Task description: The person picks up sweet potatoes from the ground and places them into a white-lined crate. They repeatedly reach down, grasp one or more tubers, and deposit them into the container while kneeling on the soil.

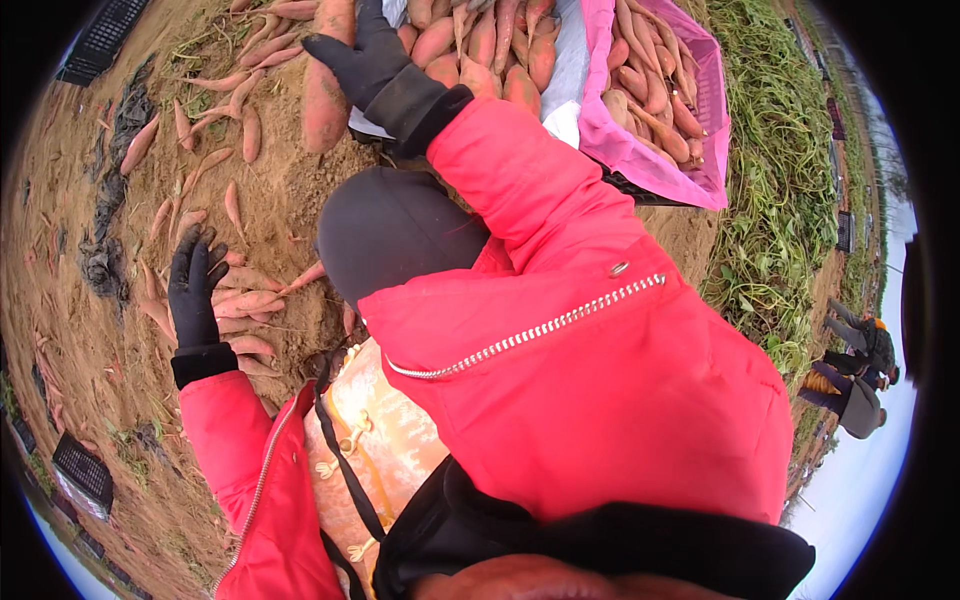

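My right hand (372,68), in a black glove, is at the top of the view. A finger of it lies across a large, soil-dusted sweet potato (325,108), and the hand grips it beside a crate. At the left, my left hand (194,290), also black-gloved, has its fingers apart and slightly bent. It rests over a small heap of sweet potatoes (248,303) on the soil, and another sweet potato (190,221) lies at its fingertips. Nothing shows as held in it.
A lined crate of sweet potatoes (481,42) stands by my right hand, with a pink-lined crate (712,165) beside it. Loose roots and black plastic film (100,262) lie on the soil. Cut vines (765,215) run along the right. People (858,385) are farther off.
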### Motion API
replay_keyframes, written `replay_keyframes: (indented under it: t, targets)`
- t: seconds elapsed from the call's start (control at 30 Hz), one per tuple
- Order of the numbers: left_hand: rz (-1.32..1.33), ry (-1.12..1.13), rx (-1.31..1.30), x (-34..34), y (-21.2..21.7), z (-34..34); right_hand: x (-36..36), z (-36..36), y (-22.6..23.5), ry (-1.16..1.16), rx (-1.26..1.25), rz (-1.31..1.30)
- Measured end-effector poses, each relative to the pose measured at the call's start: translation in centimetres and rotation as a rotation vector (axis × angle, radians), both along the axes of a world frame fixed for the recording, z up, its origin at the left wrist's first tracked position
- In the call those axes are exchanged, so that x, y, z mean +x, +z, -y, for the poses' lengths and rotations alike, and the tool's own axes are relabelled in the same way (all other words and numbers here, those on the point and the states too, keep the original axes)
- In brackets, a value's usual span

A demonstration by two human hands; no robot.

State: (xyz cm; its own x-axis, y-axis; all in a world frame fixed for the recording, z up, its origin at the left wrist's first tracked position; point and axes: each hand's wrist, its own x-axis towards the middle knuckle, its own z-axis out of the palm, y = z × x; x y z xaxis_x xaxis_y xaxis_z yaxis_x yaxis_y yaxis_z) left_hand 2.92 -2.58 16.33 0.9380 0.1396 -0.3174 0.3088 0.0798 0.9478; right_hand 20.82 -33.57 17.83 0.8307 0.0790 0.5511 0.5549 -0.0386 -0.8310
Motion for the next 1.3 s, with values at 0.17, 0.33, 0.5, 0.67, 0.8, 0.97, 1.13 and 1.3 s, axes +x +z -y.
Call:
replay_keyframes:
  t: [0.17, 0.33, 0.5, 0.67, 0.8, 0.97, 1.13, 1.3]
  targets:
    - [-0.300, 0.162, -0.084, -7.3, -5.3, -4.9, 4.1, 17.2, -3.8, -0.528, -0.705, -0.195]
    - [-0.430, 0.406, -0.362, -11.3, -10.2, -7.2, 3.5, 24.1, -6.7, -0.679, -0.714, -0.437]
    - [-0.411, 0.389, -0.386, -11.3, -12.9, -8.7, 4.6, 24.5, -4.4, -0.680, -0.551, -0.331]
    - [-0.477, 0.425, -0.410, -11.3, -14.7, -8.4, 5.5, 22.8, -0.5, -0.220, -0.591, -0.042]
    - [-0.532, 0.434, -0.335, -11.4, -15.7, -8.3, 4.0, 21.3, 1.3, -0.083, -1.211, 0.084]
    - [-0.549, 0.437, -0.307, -11.8, -16.5, -9.0, 2.7, 22.2, 0.9, -0.200, -0.772, -0.160]
    - [-0.590, 0.471, -0.328, -11.6, -16.9, -8.5, 4.6, 25.6, 0.4, -0.503, -0.953, -0.530]
    - [-0.629, 0.471, -0.287, -11.7, -16.8, -6.8, 5.7, 24.7, -3.8, -0.171, -1.766, -0.853]
